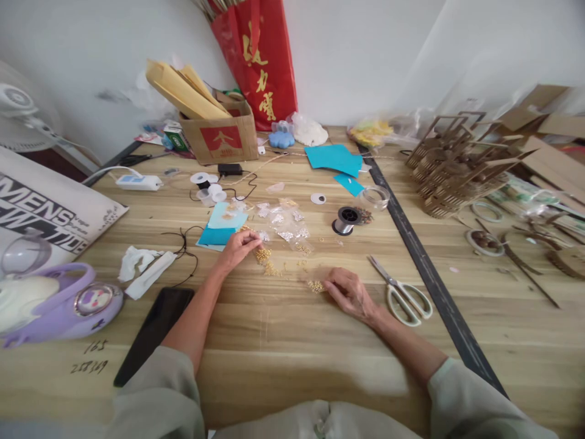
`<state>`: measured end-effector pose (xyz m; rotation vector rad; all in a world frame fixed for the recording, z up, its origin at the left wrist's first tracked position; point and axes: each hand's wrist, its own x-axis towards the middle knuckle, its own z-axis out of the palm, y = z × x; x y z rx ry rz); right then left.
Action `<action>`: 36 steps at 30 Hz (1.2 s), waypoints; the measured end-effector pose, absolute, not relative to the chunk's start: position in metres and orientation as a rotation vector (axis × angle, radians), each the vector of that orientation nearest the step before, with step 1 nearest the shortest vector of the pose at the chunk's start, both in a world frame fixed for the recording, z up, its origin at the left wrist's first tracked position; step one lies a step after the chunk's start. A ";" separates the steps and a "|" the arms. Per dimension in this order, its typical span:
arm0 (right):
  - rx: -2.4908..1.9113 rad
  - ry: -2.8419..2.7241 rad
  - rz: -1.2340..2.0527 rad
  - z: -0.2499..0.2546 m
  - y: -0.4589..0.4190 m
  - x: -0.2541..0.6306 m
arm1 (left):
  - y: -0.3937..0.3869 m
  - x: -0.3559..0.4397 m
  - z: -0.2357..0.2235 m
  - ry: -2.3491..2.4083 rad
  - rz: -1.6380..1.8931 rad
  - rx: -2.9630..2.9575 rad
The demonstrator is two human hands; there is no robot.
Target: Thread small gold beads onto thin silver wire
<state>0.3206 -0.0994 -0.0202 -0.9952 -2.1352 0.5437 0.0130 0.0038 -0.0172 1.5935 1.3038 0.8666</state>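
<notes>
On the wooden bench [283, 347], small gold beads [273, 269] lie in loose piles. The left hand [238, 247] is at the upper pile, fingertips drawn together; the right hand [350, 291] is beside another, fingers curled. Whether either grip has hold of a bead, I cannot tell. Clear packets [287, 227] and a wire spool [346, 221] sit beyond, scissors [406, 296] just beside the right hand, and a black phone [153, 335] near the left forearm [198, 317].

Scissors [407, 299] on the table, beside the right hand [350, 292].
</notes>
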 end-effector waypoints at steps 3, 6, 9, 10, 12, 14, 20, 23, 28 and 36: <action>-1.022 -2.149 0.510 -0.022 -0.099 0.320 | 0.005 0.015 -0.022 1.297 0.875 1.647; -1.032 -2.162 0.482 -0.024 -0.099 0.319 | 0.006 0.016 -0.026 1.275 0.883 1.693; -1.042 -2.162 0.474 -0.027 -0.098 0.320 | 0.005 0.019 -0.027 1.270 0.873 1.720; -1.045 -2.160 0.473 -0.027 -0.098 0.320 | 0.004 0.020 -0.026 1.269 0.865 1.728; -1.050 -2.158 0.478 -0.028 -0.098 0.320 | 0.003 0.021 -0.025 1.279 0.844 1.751; -1.057 -2.154 0.493 -0.028 -0.098 0.320 | 0.001 0.022 -0.023 1.303 0.820 1.791; -1.075 -2.156 0.590 -0.020 -0.099 0.320 | -0.001 0.025 -0.020 1.361 0.859 1.826; -1.080 -2.140 0.635 -0.018 -0.099 0.320 | -0.002 0.027 -0.017 1.398 0.960 1.769; -1.097 -2.073 0.701 -0.016 -0.101 0.320 | -0.013 0.038 -0.004 1.458 1.118 1.739; -1.136 -1.960 0.824 -0.015 -0.102 0.323 | -0.043 0.079 0.017 1.187 0.909 1.713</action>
